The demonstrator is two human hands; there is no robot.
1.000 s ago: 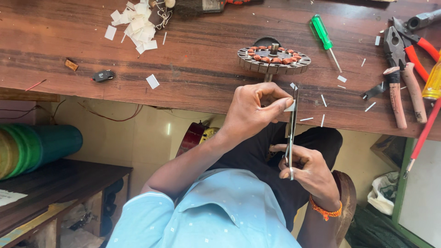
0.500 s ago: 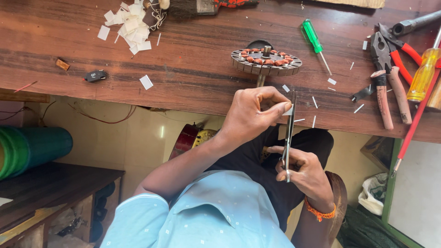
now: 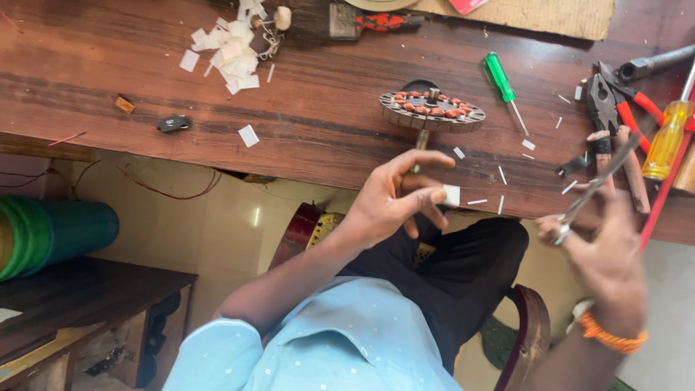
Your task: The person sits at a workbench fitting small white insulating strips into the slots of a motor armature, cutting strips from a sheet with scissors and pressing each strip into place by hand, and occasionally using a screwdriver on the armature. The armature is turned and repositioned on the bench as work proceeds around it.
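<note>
From where I watch, the left hand is at the middle of the frame, just below the edge of the dark brown wooden workbench. Its thumb and first finger pinch a small white square piece of paper, and the other fingers are spread, I think to keep them away from the piece. The right hand is at the right side, blurred. It is closed on a pair of thin metal scissors that point up toward the bench edge, well apart from the paper piece.

On the bench, just above the left hand, lies a round grey motor stator with copper-red windings, flat, with its shaft up. Small white strips lie scattered near it, close to the edge. A heap of cut white paper squares is at the upper left. A green-handled screwdriver lies right of the stator, and red-handled pliers and a yellow-handled screwdriver lie at the far right, all within easy reach.

I see no box, tray or other container on the bench; the pieces lie loose on the wood
</note>
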